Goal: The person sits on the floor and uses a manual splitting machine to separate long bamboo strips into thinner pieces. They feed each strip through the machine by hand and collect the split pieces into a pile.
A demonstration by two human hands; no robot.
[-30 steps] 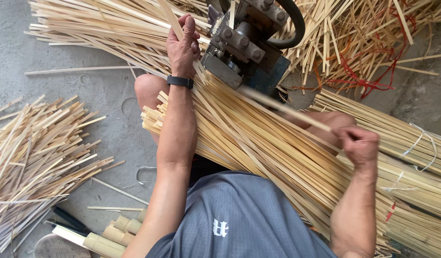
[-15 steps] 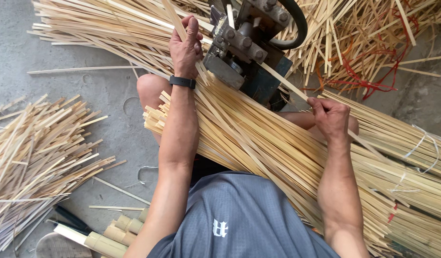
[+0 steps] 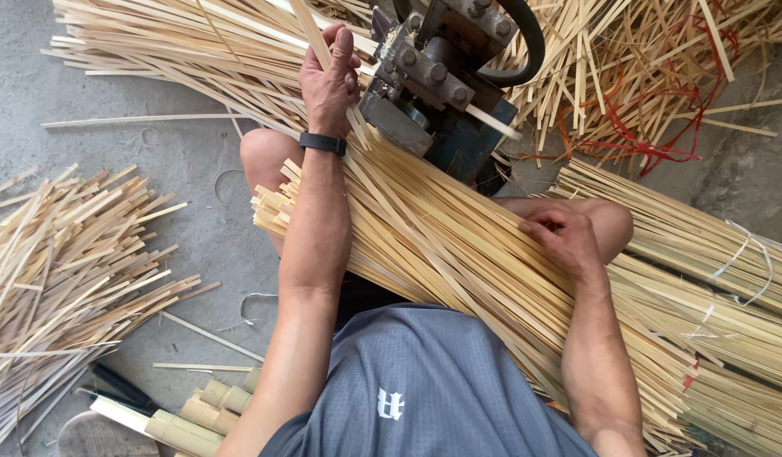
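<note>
Bamboo strip [image 3: 310, 38] pinched by left hand [image 3: 329, 80]; right hand [image 3: 564, 241] fingertips buried in bundle [image 3: 442, 245].

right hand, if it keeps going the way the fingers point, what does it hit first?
The right hand points up and left along the pale bamboo strip bundle on the lap. Straight on, it would probably first meet the dark blue-grey metal bolted machine; depth is unclear.

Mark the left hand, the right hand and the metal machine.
left hand [image 3: 329, 78], head view, back of the hand
right hand [image 3: 563, 239], head view, knuckles
metal machine [image 3: 431, 80], head view, bolted top plate
</note>
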